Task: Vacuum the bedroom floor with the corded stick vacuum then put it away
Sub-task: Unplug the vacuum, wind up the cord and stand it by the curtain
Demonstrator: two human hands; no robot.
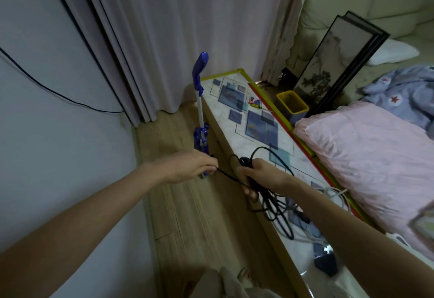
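The stick vacuum [200,112] stands upright just beyond the left hand [195,166], which pinches the black cord [231,178] running rightward to coils gripped in the right hand [254,176].

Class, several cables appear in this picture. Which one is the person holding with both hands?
The black vacuum cord, stretched from the left hand to a bundle in the right hand. The white cables lie untouched on the table; the wall cable hangs.

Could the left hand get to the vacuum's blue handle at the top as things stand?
Probably yes: the left hand pinches the black cord beside the vacuum, and nothing blocks the handle above.
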